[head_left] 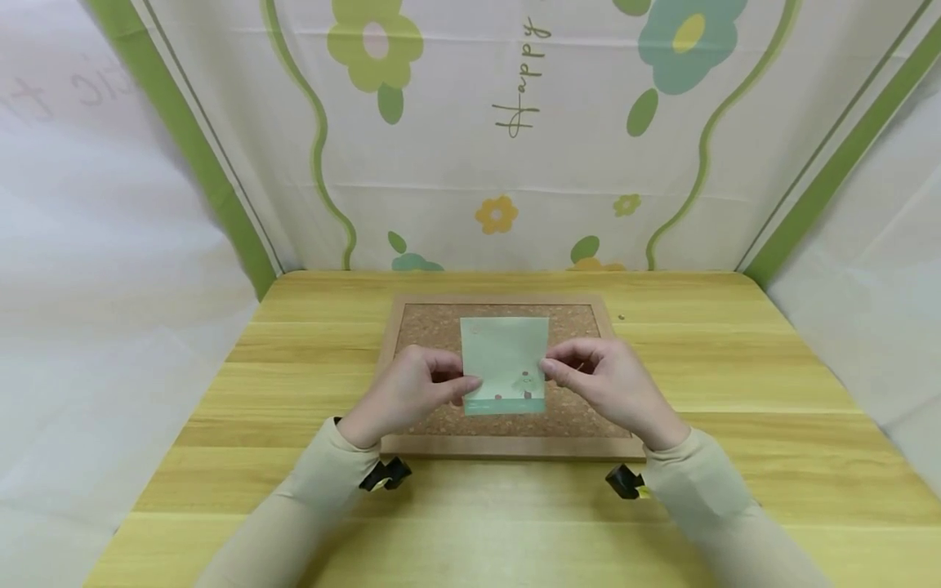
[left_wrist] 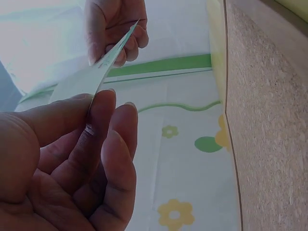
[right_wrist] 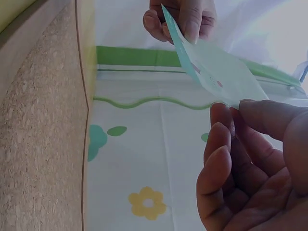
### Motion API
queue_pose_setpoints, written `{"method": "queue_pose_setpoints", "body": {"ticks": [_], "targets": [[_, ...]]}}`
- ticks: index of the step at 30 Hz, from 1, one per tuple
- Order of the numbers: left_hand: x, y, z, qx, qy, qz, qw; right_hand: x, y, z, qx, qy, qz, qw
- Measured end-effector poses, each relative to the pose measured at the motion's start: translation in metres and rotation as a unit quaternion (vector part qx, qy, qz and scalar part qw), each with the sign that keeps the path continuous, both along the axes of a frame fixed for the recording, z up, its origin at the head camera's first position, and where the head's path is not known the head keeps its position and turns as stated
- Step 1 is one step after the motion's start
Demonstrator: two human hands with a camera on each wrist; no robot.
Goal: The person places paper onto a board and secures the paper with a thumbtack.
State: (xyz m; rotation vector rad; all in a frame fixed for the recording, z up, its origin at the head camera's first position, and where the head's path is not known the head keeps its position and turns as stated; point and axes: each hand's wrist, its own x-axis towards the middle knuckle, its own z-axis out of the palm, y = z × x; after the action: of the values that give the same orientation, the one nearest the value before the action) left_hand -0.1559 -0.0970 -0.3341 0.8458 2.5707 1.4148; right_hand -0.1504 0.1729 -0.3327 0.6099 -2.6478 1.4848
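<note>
A pale green sheet of note paper (head_left: 505, 351) with a darker green band along its near edge and small red prints is held up between both hands. My left hand (head_left: 415, 392) pinches its left edge between thumb and forefinger. On the opposite edge, my right hand (head_left: 613, 382) pinches it the same way. Both wrist views show the paper (left_wrist: 82, 82) raised off the surface behind it, with thumb and fingertips meeting on its edges. Below the paper lies a cork board (head_left: 434, 327) in a light wooden frame, partly hidden by the paper and hands.
The board rests on a yellow wood-grain table (head_left: 294, 359). One tiny brownish object (head_left: 621, 317) lies beyond the board's far right corner. A white curtain (head_left: 456, 147) with printed flowers hangs behind the table, and plain white cloth (head_left: 95, 327) borders the sides.
</note>
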Motion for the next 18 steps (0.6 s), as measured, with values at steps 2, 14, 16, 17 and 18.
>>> {"method": "queue_pose_setpoints", "body": {"ticks": [2, 14, 16, 17, 18], "targets": [[0.0, 0.0001, -0.0001, -0.006, 0.004, 0.001, 1.0, -0.0013, -0.0001, -0.0018, 0.002, 0.005, 0.003, 1.0], [-0.005, -0.0008, -0.0085, -0.028, 0.024, 0.002, 0.9993, -0.0047, -0.0023, -0.0085, 0.0, 0.003, 0.009, 1.0], [-0.0055, -0.0008, -0.0089, -0.031, 0.026, 0.005, 0.9992, -0.0052, -0.003, -0.0091, -0.005, 0.006, 0.012, 1.0], [-0.0057, -0.0008, -0.0092, -0.033, 0.027, 0.006, 0.9991, -0.0054, -0.0033, -0.0093, -0.008, 0.007, 0.015, 1.0], [-0.006, -0.0007, -0.0095, -0.034, 0.027, 0.007, 0.9991, -0.0057, -0.0035, -0.0096, -0.01, 0.008, 0.016, 1.0]]}}
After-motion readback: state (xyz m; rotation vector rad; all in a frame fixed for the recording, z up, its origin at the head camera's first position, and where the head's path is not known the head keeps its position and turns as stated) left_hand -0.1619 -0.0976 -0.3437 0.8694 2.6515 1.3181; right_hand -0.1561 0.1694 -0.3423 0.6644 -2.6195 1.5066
